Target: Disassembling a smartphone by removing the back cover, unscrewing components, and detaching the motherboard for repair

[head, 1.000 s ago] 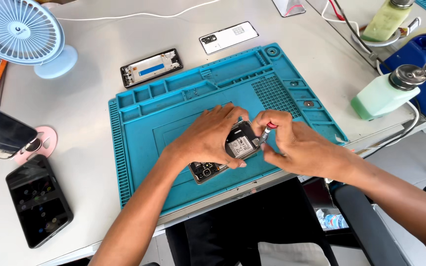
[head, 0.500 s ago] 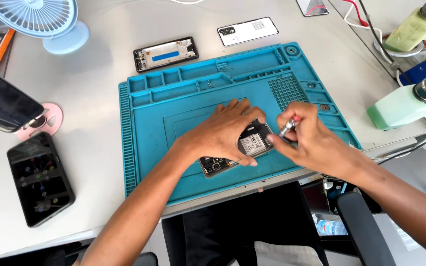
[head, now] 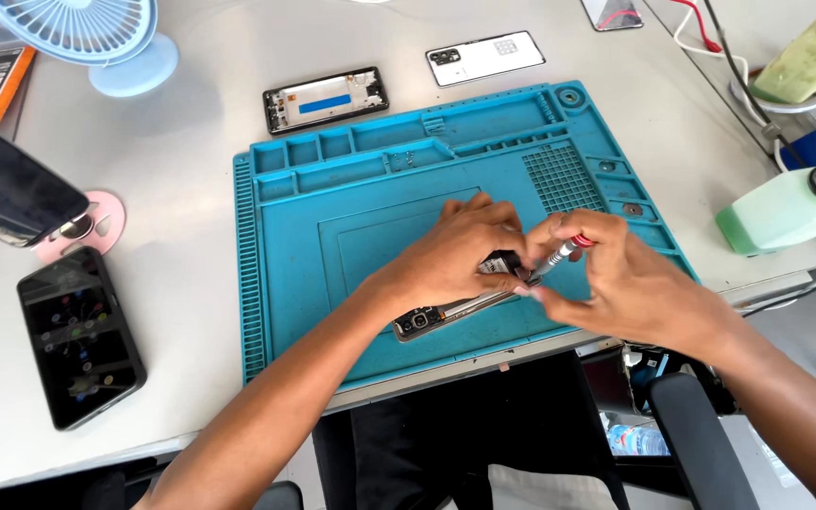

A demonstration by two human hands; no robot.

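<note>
An opened phone (head: 427, 319) lies on the blue work mat (head: 332, 246) near its front edge, its insides facing up. My left hand (head: 465, 250) presses down on the phone's middle and covers most of it. My right hand (head: 616, 283) pinches a small screwdriver (head: 559, 253) with a silver shaft and a red ring, tip pointed down-left at the phone's exposed part. The two hands touch over the phone. The phone's camera end sticks out to the left under my left wrist.
Behind the mat lie a black phone frame (head: 325, 98) and a white back cover (head: 484, 58). A dark phone (head: 80, 336) lies at the left, another rests tilted on a pink stand (head: 11, 194). A blue fan (head: 96, 38) stands far left, green bottles (head: 786, 208) at the right.
The view has shifted slightly. My hands stay over the phone, and the screwdriver has tilted lower towards its exposed part.
</note>
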